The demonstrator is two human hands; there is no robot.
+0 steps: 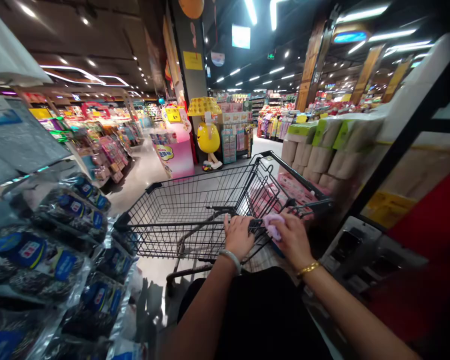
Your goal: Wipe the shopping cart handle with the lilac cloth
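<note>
A black wire shopping cart stands crosswise in front of me, its basket bare inside. My left hand, with a pale bangle at the wrist, is closed on the cart's near rim. Just right of it, my right hand, with a gold bracelet, pinches a light purple cloth against the dark bar there. The fingertips of the right hand are partly hidden by the cloth.
Bagged dark goods fill the left side close by. Wrapped paper rolls and pink packs are stacked to the right. Ahead are a pink display bin, a yellow round figure and a pillar.
</note>
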